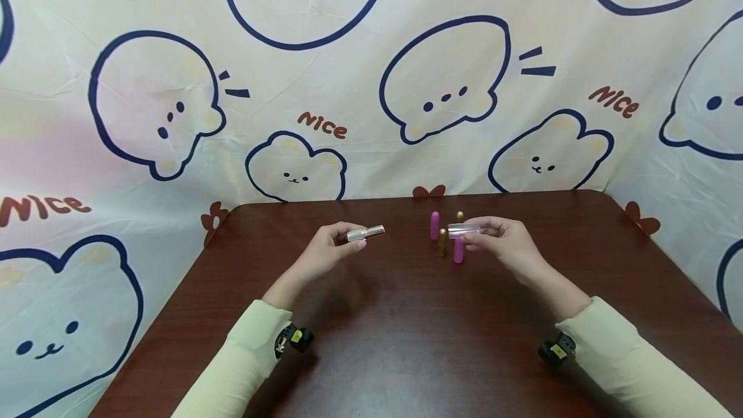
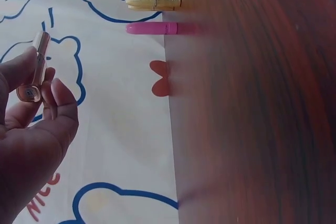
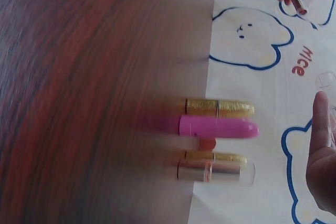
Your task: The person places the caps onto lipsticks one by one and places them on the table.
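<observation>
My left hand point(image 1: 327, 251) pinches an uncapped metallic lipstick point(image 1: 367, 233) between thumb and fingers, its narrower end pointing right. The left wrist view shows this lipstick point(image 2: 40, 66) with a squared base near the fingertips. In my right hand point(image 1: 513, 247) is a clear lipstick cap point(image 1: 463, 229), pinched lengthwise and pointing left toward the lipstick. Both are held up off the table, some distance apart. Below and around the cap stand pink tubes point(image 1: 435, 225) and gold tubes point(image 1: 442, 243), upright; the right hand partly covers them.
On the dark wooden table point(image 1: 395, 340), a rose-gold lipstick with a clear cap point(image 3: 223, 172) stands beside a gold tube in the right wrist view. A cartoon-print cloth point(image 1: 360, 82) hangs behind the table's far edge and along its sides.
</observation>
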A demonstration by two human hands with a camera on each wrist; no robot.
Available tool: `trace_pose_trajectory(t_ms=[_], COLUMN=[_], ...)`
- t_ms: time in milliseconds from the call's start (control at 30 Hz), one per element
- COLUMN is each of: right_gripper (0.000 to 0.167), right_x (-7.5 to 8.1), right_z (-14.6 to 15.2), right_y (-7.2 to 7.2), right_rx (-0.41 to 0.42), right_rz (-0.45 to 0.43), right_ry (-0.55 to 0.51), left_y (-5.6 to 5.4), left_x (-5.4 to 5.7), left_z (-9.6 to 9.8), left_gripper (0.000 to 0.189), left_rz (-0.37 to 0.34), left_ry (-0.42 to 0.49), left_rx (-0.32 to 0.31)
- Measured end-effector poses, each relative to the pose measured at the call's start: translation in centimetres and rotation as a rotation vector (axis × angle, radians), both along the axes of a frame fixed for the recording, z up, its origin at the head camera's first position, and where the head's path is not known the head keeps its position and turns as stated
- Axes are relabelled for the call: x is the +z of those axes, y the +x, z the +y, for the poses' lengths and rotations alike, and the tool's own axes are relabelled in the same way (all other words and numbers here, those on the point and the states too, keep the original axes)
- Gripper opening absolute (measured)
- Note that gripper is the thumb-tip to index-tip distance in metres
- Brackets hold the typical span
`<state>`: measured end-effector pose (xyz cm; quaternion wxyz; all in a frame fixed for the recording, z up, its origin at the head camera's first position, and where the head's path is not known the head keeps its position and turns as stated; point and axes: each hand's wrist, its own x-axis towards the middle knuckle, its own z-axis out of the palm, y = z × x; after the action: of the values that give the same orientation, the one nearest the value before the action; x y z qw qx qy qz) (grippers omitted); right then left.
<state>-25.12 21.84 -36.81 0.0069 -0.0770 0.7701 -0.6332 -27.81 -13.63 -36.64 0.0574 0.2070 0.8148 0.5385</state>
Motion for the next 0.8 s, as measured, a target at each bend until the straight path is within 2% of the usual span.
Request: trace_pose_trajectory(t_ms=[233,433,600,800], right_gripper=[0.045,0.043,0.043,0.041], right_x=[-0.1,-0.1,0.0,0.0], right_z=[-2.0,-3.3,-4.1,-5.0], right_y=[-0.4,-0.6,-0.6,-0.6], right_rx=[0.041,0.047,0.071,0.105], right_rz=[-0.030,-0.027,-0.007,-0.012], right_ry=[-0.053,-0.093,-0.108,-0.133], left_y=[-0.1,-0.1,0.0,1.6], left_x=[0.1,0.1,0.1,2.1], left_z=[0.6,1.1,1.6,2.5], left_gripper=[0.030,0.030,0.030,0.026], left_rz=[-0.028,-0.021,-0.042,-0.040], left_ry=[0.047,0.052,0.062,0.057], left_rx=[-0.053,-0.087,-0.101,-0.122])
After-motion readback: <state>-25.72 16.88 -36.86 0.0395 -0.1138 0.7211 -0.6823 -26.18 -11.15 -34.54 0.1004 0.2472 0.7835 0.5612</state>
